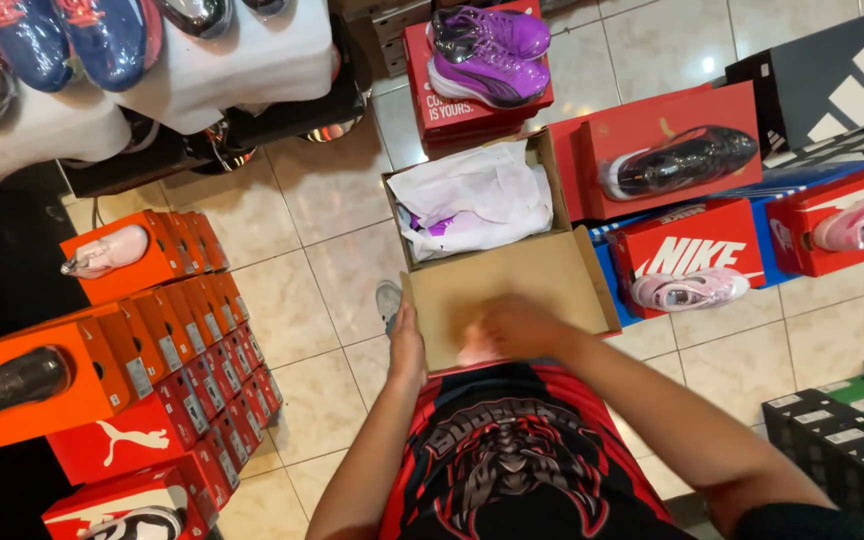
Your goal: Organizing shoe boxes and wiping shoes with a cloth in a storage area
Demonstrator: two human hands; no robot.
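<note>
1. Left hand [407, 345] clamped on left edge of open cardboard shoebox [497, 245], held just ahead.
2. Right hand [517, 325], blurred, flat on box lid [512, 290]; grip unclear.
3. White tissue paper [472, 195] inside, beyond both hands.

Stacked orange and red shoe boxes [167, 380] are lining the beige tiled floor [282, 290] at left. More red boxes [687, 245] are sitting along its right side, beside dark boxes [842, 440].

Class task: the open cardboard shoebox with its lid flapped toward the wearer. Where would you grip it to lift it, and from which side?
Grip the cardboard shoebox by its two long side walls, coming from left and right. The hinged lid blocks the near side, and white tissue paper fills the top.
</note>
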